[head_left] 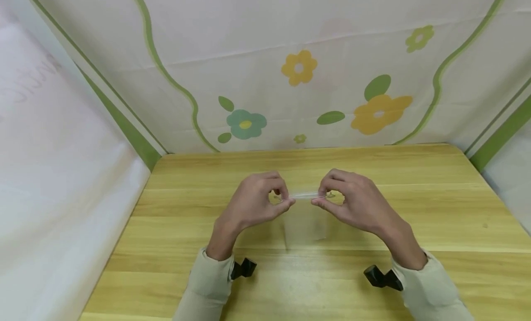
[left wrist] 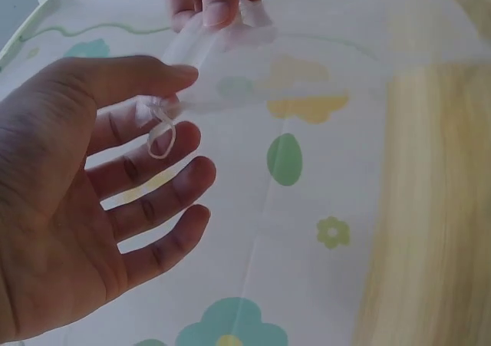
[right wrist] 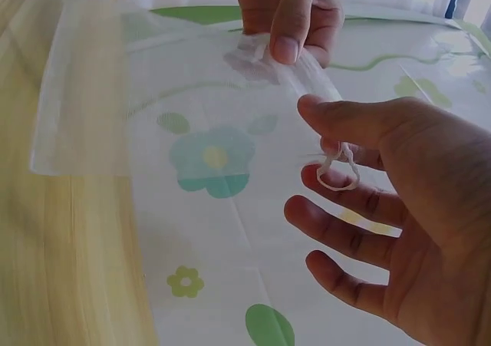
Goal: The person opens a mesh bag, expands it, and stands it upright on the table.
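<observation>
A sheer white drawstring pouch [head_left: 305, 225] hangs flat between my two hands, above the wooden table. My left hand [head_left: 258, 199] pinches one top corner between thumb and index finger. At the opposite corner, my right hand [head_left: 353, 200] pinches the top edge in the same way. The edge between them is drawn fairly straight. In the left wrist view, a small white cord loop [left wrist: 162, 137] sticks out beside the left fingers. A matching cord loop [right wrist: 337, 179] shows by the right fingers in the right wrist view. The other fingers are spread loosely on both hands.
The wooden table [head_left: 303, 288] stretches out beneath the hands. Behind it hangs a white flower-print cloth [head_left: 257, 86], and a white cloth side [head_left: 62, 182] stands at the left. Black devices [head_left: 244, 268] are worn at both sleeve cuffs.
</observation>
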Available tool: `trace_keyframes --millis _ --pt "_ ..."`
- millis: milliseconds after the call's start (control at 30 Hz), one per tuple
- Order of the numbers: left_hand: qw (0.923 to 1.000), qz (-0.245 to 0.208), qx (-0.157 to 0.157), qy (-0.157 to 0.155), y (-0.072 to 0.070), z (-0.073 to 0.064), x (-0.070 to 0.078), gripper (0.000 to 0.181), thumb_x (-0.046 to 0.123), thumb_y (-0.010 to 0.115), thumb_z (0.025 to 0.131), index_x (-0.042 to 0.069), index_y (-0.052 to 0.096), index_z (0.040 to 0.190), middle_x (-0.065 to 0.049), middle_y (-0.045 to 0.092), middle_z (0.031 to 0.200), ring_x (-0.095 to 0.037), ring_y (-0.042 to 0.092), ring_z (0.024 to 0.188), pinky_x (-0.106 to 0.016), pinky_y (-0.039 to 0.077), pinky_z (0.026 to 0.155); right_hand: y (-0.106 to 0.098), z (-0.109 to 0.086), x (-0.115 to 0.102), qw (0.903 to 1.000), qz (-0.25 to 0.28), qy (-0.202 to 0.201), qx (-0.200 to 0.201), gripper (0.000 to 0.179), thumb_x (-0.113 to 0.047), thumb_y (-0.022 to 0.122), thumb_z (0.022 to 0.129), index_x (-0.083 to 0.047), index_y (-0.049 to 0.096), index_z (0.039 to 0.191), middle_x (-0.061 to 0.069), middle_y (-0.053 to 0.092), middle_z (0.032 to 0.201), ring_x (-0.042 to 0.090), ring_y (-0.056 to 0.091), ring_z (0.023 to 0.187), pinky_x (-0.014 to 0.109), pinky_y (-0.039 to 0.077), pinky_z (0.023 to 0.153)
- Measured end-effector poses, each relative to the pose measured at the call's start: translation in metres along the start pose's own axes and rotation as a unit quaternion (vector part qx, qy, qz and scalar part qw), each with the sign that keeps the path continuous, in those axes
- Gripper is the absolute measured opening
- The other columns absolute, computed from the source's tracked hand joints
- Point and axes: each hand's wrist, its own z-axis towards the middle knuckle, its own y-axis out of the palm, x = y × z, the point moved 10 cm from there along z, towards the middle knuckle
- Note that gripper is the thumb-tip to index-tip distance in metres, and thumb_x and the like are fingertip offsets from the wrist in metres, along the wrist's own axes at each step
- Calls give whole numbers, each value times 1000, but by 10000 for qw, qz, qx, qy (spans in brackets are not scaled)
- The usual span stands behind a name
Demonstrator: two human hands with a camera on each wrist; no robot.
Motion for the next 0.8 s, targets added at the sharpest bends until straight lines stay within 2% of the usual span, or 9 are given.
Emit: trace_keyframes --millis 133,267,400,533,633,700,800 --pt "9993 -291 -239 28 6 3 -3 17 19 84 91 16 71 82 7 70 83 -9 62 72 -18 51 69 2 -1 4 9999 60 26 -93 27 -24 93 84 -27 67 80 -13 68 90 2 56 70 23 48 61" --pt "9978 -545 -371 86 6 2 -4 15 17 83 91 16 71 82 7 68 83 -10 57 67 -18 46 62 4 -1 5 9996 176 70 -228 28 -25 93 85 -29 66 80 -15 67 91 3 55 71 23 47 63" --pt "9963 -716 -451 152 6 3 -3 14 15 82 91 16 71 82 7 68 84 -6 55 69 -18 49 62 4 -2 4 9990 281 138 -323 27 -25 91 87 -30 65 80 -18 65 90 3 54 72 22 46 64" --pt "9953 -882 -342 206 4 4 0 15 15 81 92 14 70 83 6 68 83 -7 59 72 -22 57 67 -1 -3 2 9983 477 142 -304 23 -23 89 89 -29 67 84 -19 66 91 1 57 75 24 50 66" --pt "9938 -1072 -150 242 1 4 1 15 14 81 94 13 70 85 3 68 84 -8 62 74 -24 61 69 -5 -4 2 9961 836 131 -237 18 -15 87 91 -26 73 93 -19 70 95 0 65 85 28 58 74" --pt "9923 -1213 -22 247 -1 3 0 12 13 81 95 12 72 87 2 71 86 -9 65 77 -25 62 70 -8 -3 3 9937 1099 146 -138 20 -8 85 92 -24 76 100 -18 73 99 0 69 92 28 61 81" --pt "9903 -1348 77 316 -2 3 1 5 11 80 96 11 75 96 0 75 92 -8 67 81 -24 63 72 -14 0 3 9907 1342 137 167 24 -2 84 91 -21 79 104 -15 77 99 3 72 93 22 60 85"
